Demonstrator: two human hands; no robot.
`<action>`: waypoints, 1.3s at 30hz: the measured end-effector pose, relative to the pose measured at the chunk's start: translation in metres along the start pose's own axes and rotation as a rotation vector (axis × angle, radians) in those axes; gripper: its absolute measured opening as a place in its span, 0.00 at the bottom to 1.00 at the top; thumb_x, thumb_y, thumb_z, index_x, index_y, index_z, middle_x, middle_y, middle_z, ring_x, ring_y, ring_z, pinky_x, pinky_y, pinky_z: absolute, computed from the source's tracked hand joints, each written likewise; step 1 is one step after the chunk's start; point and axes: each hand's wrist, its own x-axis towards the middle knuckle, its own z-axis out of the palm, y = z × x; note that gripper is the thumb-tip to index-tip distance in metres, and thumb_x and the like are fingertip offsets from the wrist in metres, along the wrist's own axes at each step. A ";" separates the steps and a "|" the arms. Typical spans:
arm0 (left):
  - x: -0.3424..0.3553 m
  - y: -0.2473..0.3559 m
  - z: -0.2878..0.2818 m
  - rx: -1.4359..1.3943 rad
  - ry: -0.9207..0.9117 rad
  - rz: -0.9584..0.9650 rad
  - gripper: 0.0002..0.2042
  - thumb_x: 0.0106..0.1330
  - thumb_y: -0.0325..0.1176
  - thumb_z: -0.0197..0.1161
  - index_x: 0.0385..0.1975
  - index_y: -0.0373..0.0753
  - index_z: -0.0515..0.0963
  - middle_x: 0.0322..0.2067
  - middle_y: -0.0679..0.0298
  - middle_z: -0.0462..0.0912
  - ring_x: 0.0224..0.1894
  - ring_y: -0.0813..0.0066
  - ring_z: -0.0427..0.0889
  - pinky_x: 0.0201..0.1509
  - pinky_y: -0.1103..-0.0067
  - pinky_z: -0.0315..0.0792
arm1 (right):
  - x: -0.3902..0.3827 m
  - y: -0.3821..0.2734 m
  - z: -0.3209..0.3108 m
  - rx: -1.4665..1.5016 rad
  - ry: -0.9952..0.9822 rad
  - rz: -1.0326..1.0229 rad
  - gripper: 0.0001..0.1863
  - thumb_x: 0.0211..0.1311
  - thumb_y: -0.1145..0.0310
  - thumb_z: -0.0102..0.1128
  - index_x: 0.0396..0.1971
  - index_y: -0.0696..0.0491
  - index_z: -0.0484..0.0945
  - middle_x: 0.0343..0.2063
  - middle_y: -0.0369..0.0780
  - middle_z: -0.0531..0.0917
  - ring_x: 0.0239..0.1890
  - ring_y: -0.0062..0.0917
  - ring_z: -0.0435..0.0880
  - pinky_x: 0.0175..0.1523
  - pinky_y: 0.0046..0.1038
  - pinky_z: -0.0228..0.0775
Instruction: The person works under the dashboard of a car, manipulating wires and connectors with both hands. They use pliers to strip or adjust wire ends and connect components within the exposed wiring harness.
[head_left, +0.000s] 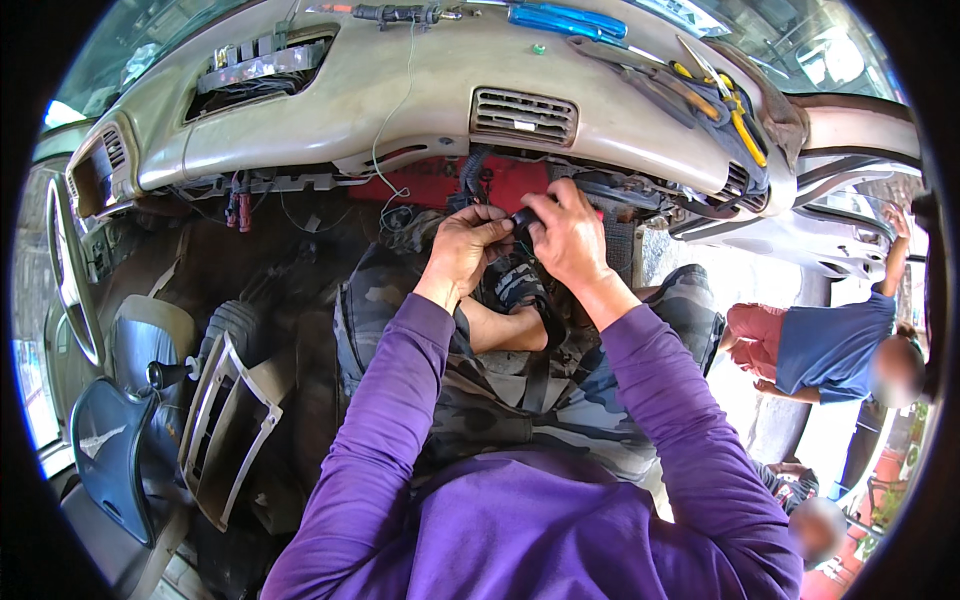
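In front of the dashboard's lower edge my two hands work close together. My right hand (572,238) is closed round a small dark round piece (522,220) that looks like a roll of black tape. Touching its other side, my left hand (466,252) is closed in a pinch; what sits between its fingertips is too small to tell. A dark corrugated wire harness (472,174) hangs down from the dashboard just beyond my hands. A thin pale wire (378,135) drops over the dash face to the left of them.
On the dashboard (420,90) lie blue-handled screwdrivers (568,18), a tool pouch with yellow-handled pliers (745,130) and a soldering-iron-like tool (385,14). A loose trim frame (225,440) stands by the gear lever (170,374). Beyond the open door at right stands a person (835,345).
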 end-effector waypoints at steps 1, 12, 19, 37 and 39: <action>0.002 0.001 0.000 0.013 -0.005 0.011 0.04 0.67 0.22 0.68 0.39 0.35 0.81 0.33 0.63 0.85 0.32 0.72 0.85 0.40 0.76 0.82 | 0.000 0.005 0.001 0.119 0.043 0.133 0.17 0.53 0.75 0.67 0.45 0.51 0.85 0.43 0.46 0.79 0.45 0.43 0.82 0.51 0.40 0.77; -0.005 0.029 -0.025 0.127 0.078 0.174 0.04 0.66 0.21 0.68 0.38 0.35 0.81 0.31 0.63 0.84 0.29 0.73 0.84 0.37 0.77 0.82 | 0.007 0.099 -0.040 0.689 0.339 0.939 0.11 0.63 0.65 0.65 0.42 0.54 0.81 0.31 0.39 0.80 0.30 0.26 0.80 0.32 0.37 0.75; -0.014 0.057 -0.051 0.186 0.127 0.249 0.04 0.67 0.21 0.67 0.38 0.35 0.80 0.29 0.63 0.84 0.28 0.72 0.83 0.36 0.77 0.80 | 0.002 0.150 -0.042 1.470 0.641 1.465 0.13 0.75 0.60 0.52 0.45 0.54 0.74 0.31 0.42 0.79 0.27 0.27 0.75 0.30 0.33 0.69; -0.013 0.051 -0.044 0.220 0.022 0.046 0.11 0.69 0.20 0.63 0.49 0.32 0.81 0.40 0.62 0.85 0.38 0.73 0.86 0.42 0.77 0.83 | 0.012 0.126 -0.042 1.349 0.491 1.414 0.20 0.81 0.57 0.34 0.43 0.51 0.77 0.28 0.38 0.75 0.28 0.27 0.74 0.33 0.33 0.69; -0.010 0.049 -0.041 0.288 0.045 0.050 0.10 0.69 0.20 0.63 0.49 0.32 0.81 0.40 0.62 0.85 0.37 0.73 0.86 0.42 0.78 0.83 | 0.009 0.128 -0.041 1.385 0.428 1.359 0.16 0.81 0.59 0.33 0.46 0.49 0.72 0.34 0.40 0.78 0.29 0.28 0.75 0.33 0.36 0.71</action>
